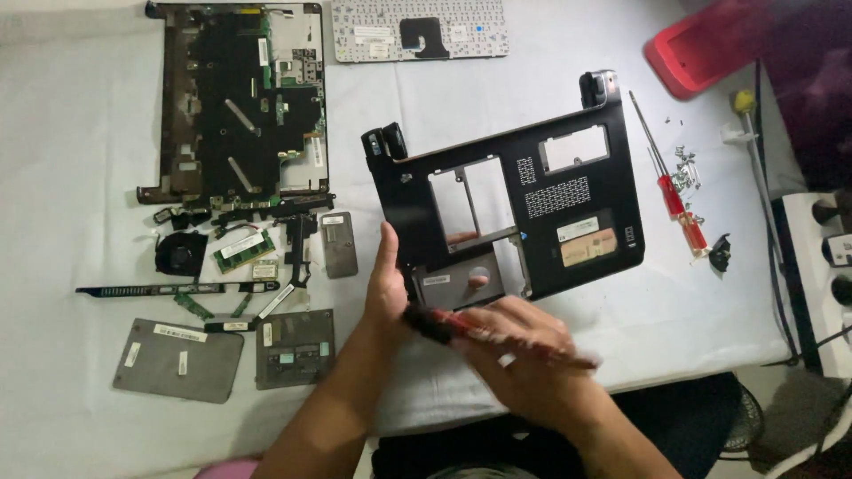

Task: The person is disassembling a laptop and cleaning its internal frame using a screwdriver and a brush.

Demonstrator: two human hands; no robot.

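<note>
Left hand grips laptop base at its 7 o'clock corner; right hand closed around red screwdriver, blurred. Best steady base flat on desk before driving.

A single head-worn camera looks steeply down, from above the near edge, onto a white table. It faces away from the wearer, whose forearms enter from the bottom edge. The view sits close enough to fill the frame with the tabletop; the far edge is cut off at the top. At right, the floor beside it shows, probably dim and blurred.
</note>
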